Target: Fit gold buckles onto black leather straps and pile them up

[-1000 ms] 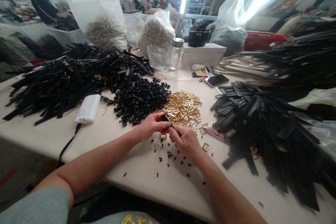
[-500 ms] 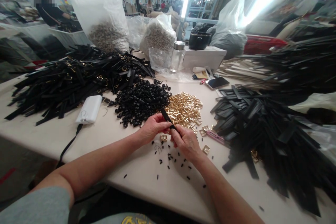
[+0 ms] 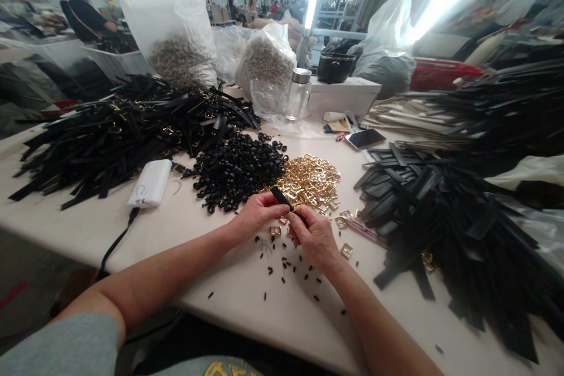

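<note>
My left hand (image 3: 258, 214) and my right hand (image 3: 312, 234) meet over the white table (image 3: 247, 288), both pinched on one short black strap (image 3: 281, 197) whose end sticks up between them. A gold buckle (image 3: 275, 230) lies on the table just under my hands. Right behind them lies a heap of gold buckles (image 3: 311, 181), with a heap of black loops (image 3: 238, 169) to its left. Small black scraps (image 3: 286, 267) are scattered under my wrists.
A big pile of black straps with buckles (image 3: 118, 129) fills the left, loose black straps (image 3: 440, 211) the right. A white power bank (image 3: 150, 182) with cable, a phone (image 3: 363, 138), a jar (image 3: 298, 93), a white box (image 3: 343, 93) and bags of parts (image 3: 176, 41) stand behind. A person (image 3: 83, 12) works far left.
My hands have shifted slightly on the strap; its free end, which stood up higher half a second ago, now sits lower between my fingers.
</note>
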The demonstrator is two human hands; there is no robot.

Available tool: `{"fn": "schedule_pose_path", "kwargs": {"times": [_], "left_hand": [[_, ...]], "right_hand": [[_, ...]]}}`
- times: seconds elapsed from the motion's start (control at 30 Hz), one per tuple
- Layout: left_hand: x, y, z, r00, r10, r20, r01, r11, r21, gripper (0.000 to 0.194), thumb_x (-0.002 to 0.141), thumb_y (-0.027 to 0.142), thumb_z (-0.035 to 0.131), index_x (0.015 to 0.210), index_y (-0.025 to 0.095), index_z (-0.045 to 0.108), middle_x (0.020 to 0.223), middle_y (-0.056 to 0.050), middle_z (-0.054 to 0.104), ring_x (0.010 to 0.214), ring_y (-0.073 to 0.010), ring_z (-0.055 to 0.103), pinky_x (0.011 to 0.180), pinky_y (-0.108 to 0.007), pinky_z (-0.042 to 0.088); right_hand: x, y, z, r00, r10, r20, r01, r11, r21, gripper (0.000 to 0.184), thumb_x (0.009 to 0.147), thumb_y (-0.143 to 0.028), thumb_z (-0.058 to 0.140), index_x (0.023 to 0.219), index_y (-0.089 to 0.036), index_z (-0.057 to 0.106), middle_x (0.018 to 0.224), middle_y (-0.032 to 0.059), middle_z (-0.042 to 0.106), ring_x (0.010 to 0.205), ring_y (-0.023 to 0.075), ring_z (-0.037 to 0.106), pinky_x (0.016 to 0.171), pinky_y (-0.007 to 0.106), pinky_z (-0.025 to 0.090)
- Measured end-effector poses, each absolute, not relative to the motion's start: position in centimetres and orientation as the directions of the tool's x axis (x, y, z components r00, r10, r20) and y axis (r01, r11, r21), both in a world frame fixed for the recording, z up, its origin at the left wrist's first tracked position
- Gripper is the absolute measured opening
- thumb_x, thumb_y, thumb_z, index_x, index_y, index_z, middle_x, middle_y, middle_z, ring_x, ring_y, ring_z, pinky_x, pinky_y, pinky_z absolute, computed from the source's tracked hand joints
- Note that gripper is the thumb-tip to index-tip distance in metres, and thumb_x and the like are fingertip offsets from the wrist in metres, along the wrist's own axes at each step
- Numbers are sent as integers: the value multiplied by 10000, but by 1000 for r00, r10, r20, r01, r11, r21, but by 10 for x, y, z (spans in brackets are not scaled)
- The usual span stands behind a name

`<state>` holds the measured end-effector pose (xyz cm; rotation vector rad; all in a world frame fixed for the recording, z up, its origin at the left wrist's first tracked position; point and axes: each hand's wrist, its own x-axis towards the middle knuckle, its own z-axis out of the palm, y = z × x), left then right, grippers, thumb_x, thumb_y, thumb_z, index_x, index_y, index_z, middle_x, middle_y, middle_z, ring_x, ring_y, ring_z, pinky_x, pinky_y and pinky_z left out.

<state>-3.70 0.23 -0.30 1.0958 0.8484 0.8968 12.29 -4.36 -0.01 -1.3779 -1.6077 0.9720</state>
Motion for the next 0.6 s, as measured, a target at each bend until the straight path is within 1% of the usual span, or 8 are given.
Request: {"fn": "schedule_pose_path", "kwargs": {"times": [0.1,0.2,0.3,0.37,0.43,0.53,0.6], "left_hand": [[-37,3,0,342,935,-97,-178,165,970,272,657,303,800,802,134,644,693,5,642,585,-88,551,588,-222,448],[-36,3,3,309,948,-80,-171,138,976,319,638,330,812,758,151,577,622,38,595,520,-73,521,517,-201,419],[-35,-2,5,306,952,-13,-158,64,985,340,636,357,814,745,156,562,650,33,594,547,-80,544,547,-213,460],[-36,-6,7,320,946,47,-149,2,989,323,669,387,792,774,155,593,692,13,613,585,-94,570,585,-230,487],[-39,-8,7,362,928,87,-144,-36,989,338,727,454,734,839,147,648,733,-20,637,626,-114,597,619,-247,504],[-42,-8,7,429,901,59,-156,10,988,435,788,549,631,881,129,694,716,-48,645,615,-131,605,600,-260,507],[-42,-5,7,447,895,1,-160,78,984,392,779,513,660,861,131,692,687,-35,635,579,-117,589,572,-248,498]], "right_hand": [[124,-44,2,-74,985,157,453,173,-875,275,888,-388,531,683,-206,549,544,-33,525,465,96,465,462,209,378],[125,-44,4,-58,978,201,482,204,-852,299,879,-390,540,643,-207,534,529,-38,492,483,97,430,471,212,353],[126,-44,5,-46,976,215,502,209,-839,315,870,-390,549,618,-205,519,522,-44,475,489,95,414,478,213,338],[128,-44,7,-42,973,227,511,216,-832,324,870,-387,551,605,-205,507,518,-44,473,490,95,413,478,214,332],[131,-43,8,-36,971,237,515,221,-828,335,873,-393,548,600,-205,504,512,-42,474,486,96,416,477,218,328],[134,-42,11,-29,973,228,497,212,-842,342,873,-410,548,601,-203,522,496,-43,460,472,97,417,475,223,327],[135,-42,13,-50,977,207,470,206,-858,344,871,-417,548,604,-201,531,487,-44,454,465,96,418,472,223,330]]}}
